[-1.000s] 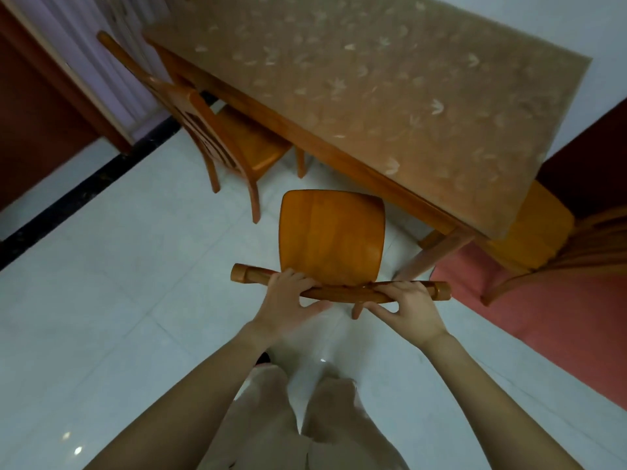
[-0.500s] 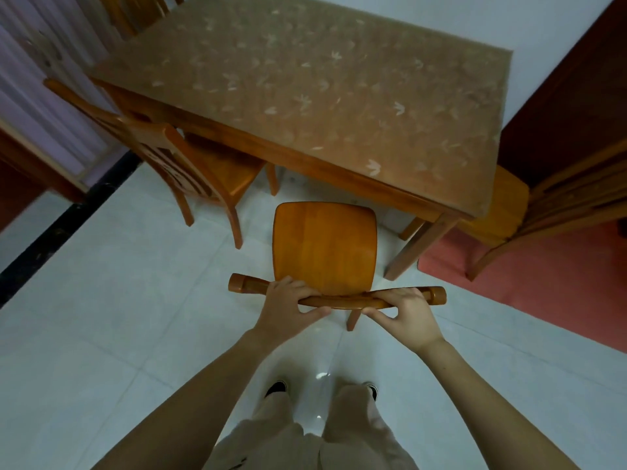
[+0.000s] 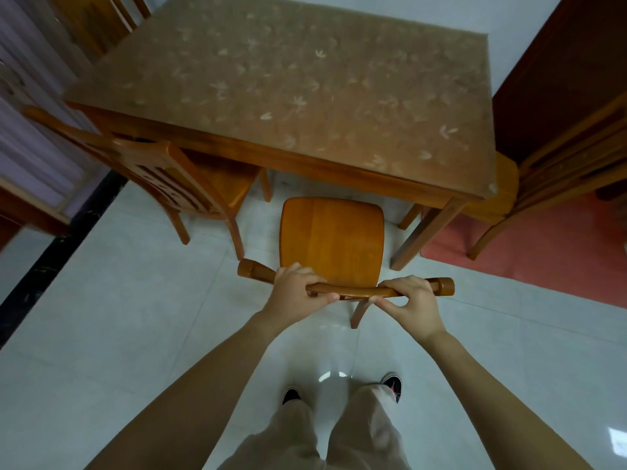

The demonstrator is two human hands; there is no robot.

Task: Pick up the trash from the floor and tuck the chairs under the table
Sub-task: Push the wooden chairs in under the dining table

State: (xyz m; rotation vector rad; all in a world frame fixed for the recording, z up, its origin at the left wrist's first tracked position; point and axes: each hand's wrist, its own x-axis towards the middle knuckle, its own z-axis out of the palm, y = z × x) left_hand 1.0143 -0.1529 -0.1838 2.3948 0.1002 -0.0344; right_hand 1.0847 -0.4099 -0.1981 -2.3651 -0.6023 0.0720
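An orange wooden chair [image 3: 331, 239] stands in front of me, its seat just short of the near edge of the wooden table [image 3: 288, 79]. My left hand [image 3: 294, 290] grips the left part of the chair's top rail. My right hand [image 3: 412, 300] grips the right part of the same rail. The table has a brown cover with pale leaf prints. No trash shows on the floor in this view.
A second chair [image 3: 176, 178] sits at the table's left side, partly under it. A third chair [image 3: 543, 171] stands at the right on a red mat [image 3: 559, 259]. A table leg [image 3: 427, 232] is right of my chair. White tiles lie around my feet.
The view has swung so the table faces me squarely. The chair, still held by both hands, sits straighter toward the table's near edge.
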